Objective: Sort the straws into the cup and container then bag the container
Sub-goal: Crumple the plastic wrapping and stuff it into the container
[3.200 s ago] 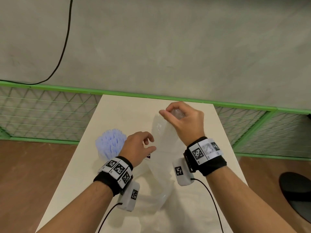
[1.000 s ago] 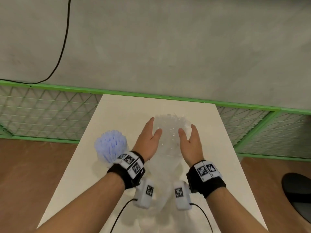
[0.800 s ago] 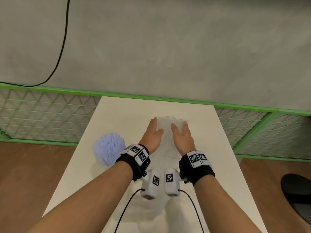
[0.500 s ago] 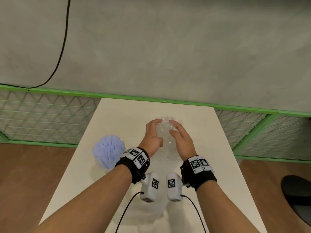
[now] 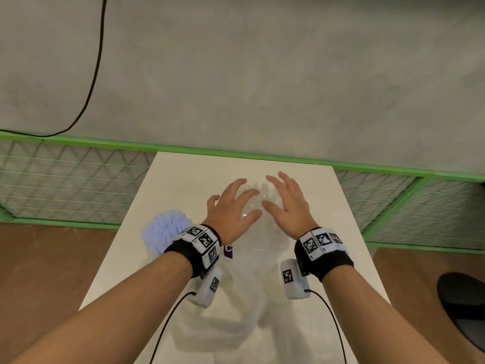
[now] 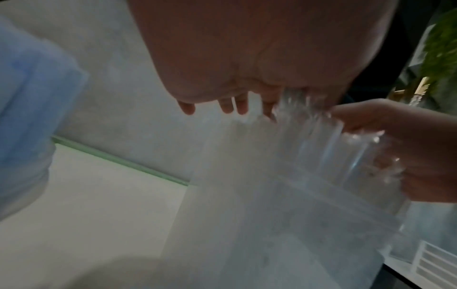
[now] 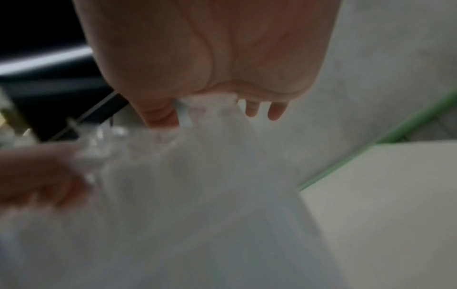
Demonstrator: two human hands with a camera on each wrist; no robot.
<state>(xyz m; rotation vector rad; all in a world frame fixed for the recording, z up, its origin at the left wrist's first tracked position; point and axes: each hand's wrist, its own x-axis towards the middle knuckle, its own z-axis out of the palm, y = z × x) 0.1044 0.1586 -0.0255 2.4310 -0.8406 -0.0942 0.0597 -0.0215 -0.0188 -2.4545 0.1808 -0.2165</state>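
On the left of the white table [image 5: 183, 174] stand my blue straws [image 5: 168, 229] in their cup. Just right of them my left hand [image 5: 231, 208] lies with fingers spread and relaxed against the clear bag [image 5: 256, 206], mid-table. My right hand [image 5: 286, 206], fingers likewise loose, rests against the bag's right side.

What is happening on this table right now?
A person has both hands over a clear plastic bag standing on the white table. The left hand and right hand are spread open at the bag's gathered top, neither holding it in a grip. A cup of pale blue straws stands left of the bag.
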